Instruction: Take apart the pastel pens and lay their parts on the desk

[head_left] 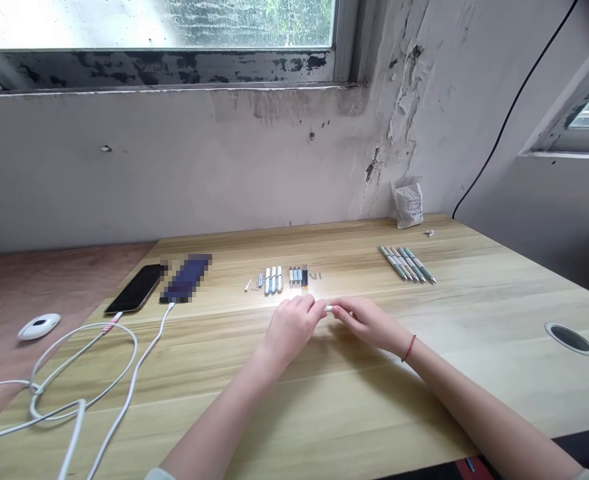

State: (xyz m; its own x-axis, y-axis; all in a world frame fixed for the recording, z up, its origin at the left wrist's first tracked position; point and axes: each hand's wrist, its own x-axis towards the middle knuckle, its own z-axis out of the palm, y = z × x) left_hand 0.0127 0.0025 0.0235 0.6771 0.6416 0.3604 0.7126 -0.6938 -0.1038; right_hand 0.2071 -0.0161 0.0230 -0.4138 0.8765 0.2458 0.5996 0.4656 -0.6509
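A worn off-white plaster wall [199, 167] rises beyond the grip, and a pale wood-grain desk [474, 320] spreads beneath it and to both sides. The bare left hand [293, 325], its back turned up, and the bare right hand [369, 321], with a thin red cord [410, 348] at its wrist, nearly meet above the desk, fingers drawn together. Left of and nearer than the grip, white charging cables [144, 357] loop across the wood, leading to a black rectangular phone [137, 289] and a dark blue, pixelated rectangular device [187, 280], both left of the hands. Far to the right and beyond stands a crumpled white packet [408, 205]; nearer the grip on that side, slim grey-green pens [407, 264] lie in a slanting row. Just beyond the left hand, a little leftward, are three white-and-blue pen barrels [273, 280], then short blue-and-white pen sections [295, 277] and thin black refills [305, 275]. The slim white cylindrical piece [328, 309] is pinched between both hands, the left at one end, the right at the other. Tiny metallic bits [313, 276] lie just beyond it.
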